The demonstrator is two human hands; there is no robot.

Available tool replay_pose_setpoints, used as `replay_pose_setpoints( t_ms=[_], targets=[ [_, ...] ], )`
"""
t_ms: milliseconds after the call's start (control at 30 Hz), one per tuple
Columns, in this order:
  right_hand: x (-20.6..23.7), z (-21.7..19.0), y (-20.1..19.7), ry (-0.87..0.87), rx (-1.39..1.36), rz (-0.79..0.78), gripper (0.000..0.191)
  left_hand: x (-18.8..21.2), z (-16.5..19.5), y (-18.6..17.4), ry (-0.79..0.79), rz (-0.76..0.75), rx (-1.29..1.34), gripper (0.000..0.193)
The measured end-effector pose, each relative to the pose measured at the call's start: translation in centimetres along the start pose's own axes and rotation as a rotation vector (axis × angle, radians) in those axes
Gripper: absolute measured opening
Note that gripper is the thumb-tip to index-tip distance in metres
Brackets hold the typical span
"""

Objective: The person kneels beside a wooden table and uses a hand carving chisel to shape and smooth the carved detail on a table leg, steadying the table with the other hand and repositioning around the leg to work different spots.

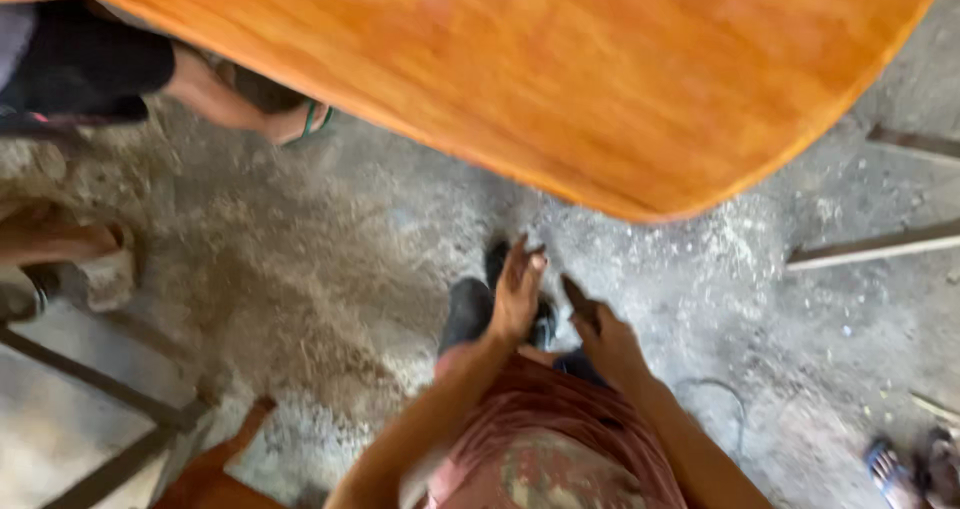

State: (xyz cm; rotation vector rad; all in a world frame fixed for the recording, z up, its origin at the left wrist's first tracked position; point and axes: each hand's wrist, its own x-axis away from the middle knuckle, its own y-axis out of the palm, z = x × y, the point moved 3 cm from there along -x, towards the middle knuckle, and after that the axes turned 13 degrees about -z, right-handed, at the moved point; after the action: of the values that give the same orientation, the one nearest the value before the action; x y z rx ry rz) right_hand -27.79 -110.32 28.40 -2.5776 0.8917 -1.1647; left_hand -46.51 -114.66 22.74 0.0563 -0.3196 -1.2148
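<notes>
- Orange varnished wooden panel (560, 69) is filling the upper frame, its rounded edge hanging just above both hands; top and sides are running out of view.
- Left hand (518, 294) is reaching up toward that edge, fingers (535, 262) loosely spread, holding nothing, not touching the wood.
- Right hand (605, 339) is sitting just beside it, fingers partly curled; motion blur is making it hard to say whether it is gripping anything.
- Dusty concrete floor (300, 269) is lying beneath, sawdust scattered.
- Another person's sandalled foot (290, 119) is showing upper left, half hidden by the panel.
- Dark shoe below the hands is blurred and mostly covered.
</notes>
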Motion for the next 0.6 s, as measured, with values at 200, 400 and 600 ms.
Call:
replay_pose_setpoints(
  t_ms=[200,400,600],
  targets=[
    [2.1,15.9,3.4,0.257,-0.033,0.198,0.047,10.5,-10.2,1.3,-0.525,-0.73,-1.034,0.057],
    [7.1,15.2,5.9,0.343,-0.047,0.228,0.051,24.2,-1.6,0.2,-0.241,-0.927,-0.854,0.056],
    [0.9,10.0,6.6,0.086,-0.003,0.334,0.058,13.2,-2.2,-3.2,-0.273,-0.618,-0.712,0.051]
  ],
)
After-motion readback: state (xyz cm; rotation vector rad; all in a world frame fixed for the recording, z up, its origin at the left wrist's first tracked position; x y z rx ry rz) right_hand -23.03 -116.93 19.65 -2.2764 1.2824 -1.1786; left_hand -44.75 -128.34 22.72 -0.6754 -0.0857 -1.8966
